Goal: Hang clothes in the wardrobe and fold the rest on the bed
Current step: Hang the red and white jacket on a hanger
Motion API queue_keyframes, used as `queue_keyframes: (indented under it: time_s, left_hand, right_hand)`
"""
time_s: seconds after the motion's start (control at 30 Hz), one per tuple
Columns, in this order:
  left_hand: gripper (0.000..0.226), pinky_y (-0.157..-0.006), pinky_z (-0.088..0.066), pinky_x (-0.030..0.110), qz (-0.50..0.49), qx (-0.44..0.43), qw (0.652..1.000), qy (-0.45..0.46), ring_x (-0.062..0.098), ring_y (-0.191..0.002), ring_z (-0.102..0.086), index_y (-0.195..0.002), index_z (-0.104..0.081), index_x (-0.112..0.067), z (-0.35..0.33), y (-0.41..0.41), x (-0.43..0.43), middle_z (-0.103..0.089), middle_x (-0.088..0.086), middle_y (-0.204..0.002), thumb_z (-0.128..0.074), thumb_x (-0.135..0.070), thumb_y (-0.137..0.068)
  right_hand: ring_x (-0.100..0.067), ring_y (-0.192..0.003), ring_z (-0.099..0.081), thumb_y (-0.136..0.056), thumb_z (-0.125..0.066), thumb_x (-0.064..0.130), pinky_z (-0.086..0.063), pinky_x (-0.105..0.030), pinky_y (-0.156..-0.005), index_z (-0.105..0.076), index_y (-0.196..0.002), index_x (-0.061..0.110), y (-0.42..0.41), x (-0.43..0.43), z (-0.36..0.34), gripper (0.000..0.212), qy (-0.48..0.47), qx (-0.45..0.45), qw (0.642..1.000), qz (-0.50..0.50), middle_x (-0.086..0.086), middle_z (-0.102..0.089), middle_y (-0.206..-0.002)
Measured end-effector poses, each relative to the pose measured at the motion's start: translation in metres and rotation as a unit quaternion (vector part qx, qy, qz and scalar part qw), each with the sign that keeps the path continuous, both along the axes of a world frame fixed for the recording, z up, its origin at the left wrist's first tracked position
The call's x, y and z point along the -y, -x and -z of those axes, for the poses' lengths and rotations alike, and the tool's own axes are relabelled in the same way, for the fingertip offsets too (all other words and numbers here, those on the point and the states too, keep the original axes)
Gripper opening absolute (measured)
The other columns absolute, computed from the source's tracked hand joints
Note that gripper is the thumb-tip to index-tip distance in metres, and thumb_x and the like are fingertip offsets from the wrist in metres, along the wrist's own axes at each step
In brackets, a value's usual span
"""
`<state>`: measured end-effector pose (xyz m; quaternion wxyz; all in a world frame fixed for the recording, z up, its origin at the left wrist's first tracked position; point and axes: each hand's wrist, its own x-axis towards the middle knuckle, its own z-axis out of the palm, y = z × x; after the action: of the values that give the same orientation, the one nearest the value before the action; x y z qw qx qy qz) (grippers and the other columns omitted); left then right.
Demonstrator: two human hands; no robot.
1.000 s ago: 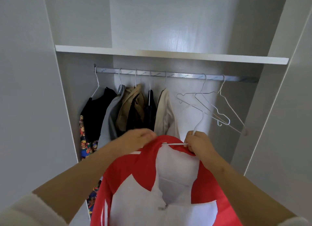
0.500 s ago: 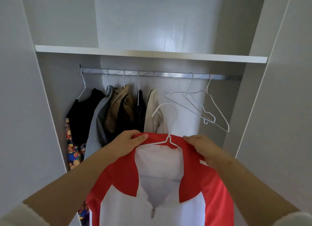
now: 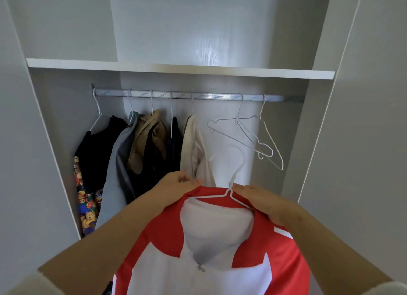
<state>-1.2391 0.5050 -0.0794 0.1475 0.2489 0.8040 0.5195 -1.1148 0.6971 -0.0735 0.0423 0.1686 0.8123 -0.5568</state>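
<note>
Now my left hand (image 3: 178, 184) and right hand (image 3: 264, 203) pinch the shoulders of this soft, seemingly light jersey (image 3: 275, 261) over its wire hanger (image 3: 229, 194).

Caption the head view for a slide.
Left hand and right hand hold a red-and-white top on a white hanger below the wardrobe rail.
</note>
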Motion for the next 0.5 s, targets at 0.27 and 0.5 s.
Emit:
queue_keyframes:
  time_s: [0.27,0.5]
  left_hand:
    - [0.010,-0.085,-0.046,0.027,0.017,-0.044,0.996,0.078,0.015,-0.096,-0.057,-0.085,-0.060,-0.024,0.016,-0.011,-0.040,-0.060,-0.003,-0.102,-0.054,-0.030,-0.091]
    - [0.028,-0.043,-0.035,0.005,-0.011,0.071,0.997,0.013,0.007,-0.067,-0.048,-0.069,-0.056,-0.019,0.032,-0.012,-0.071,-0.054,-0.003,-0.078,-0.053,0.003,-0.087]
  right_hand:
    - [-0.025,-0.086,-0.070,-0.076,-0.066,0.047,-0.056,-0.036,-0.077,-0.077,-0.088,0.017,-0.030,-0.023,0.016,0.034,0.057,0.160,0.983,0.071,-0.008,-0.074,-0.092]
    - [-0.022,-0.076,-0.071,-0.080,-0.066,0.038,-0.056,-0.030,-0.069,-0.078,-0.072,0.017,-0.063,-0.044,0.035,0.026,0.045,0.214,0.970,0.104,-0.008,-0.075,-0.086]
